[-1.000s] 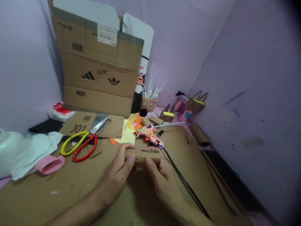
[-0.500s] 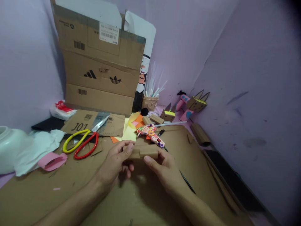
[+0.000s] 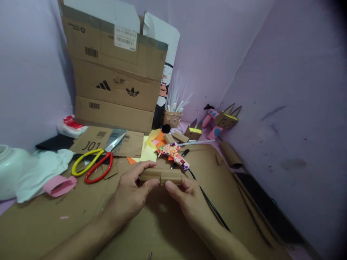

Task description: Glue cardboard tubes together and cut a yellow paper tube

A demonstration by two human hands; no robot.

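Between my two hands is a small folded cardboard piece (image 3: 151, 174), brown and box-like, raised above the cardboard-covered table. My left hand (image 3: 132, 187) grips its left end, thumb on the near face and index finger along the top. The right end is pinched by my right hand (image 3: 187, 196), its thumb pressed on the near side and its other fingers partly hidden behind. Just beyond the piece lies a flower-patterned glue gun (image 3: 173, 153) with a clear glue stick in its back. Scissors (image 3: 99, 159) with yellow and red handles rest open to the left.
A large cardboard box panel (image 3: 116, 86) stands against the back wall. Beside it is a basket (image 3: 172, 118) of glue sticks. Cardboard animal figures (image 3: 226, 118) sit at the back right. A pink paper loop (image 3: 60, 186) lies left; a black cord (image 3: 214, 206) runs along the right.
My left thumb has moved down from the top of the cardboard piece to its near face, and the fingers have closed around its end. The right hand keeps its hold.
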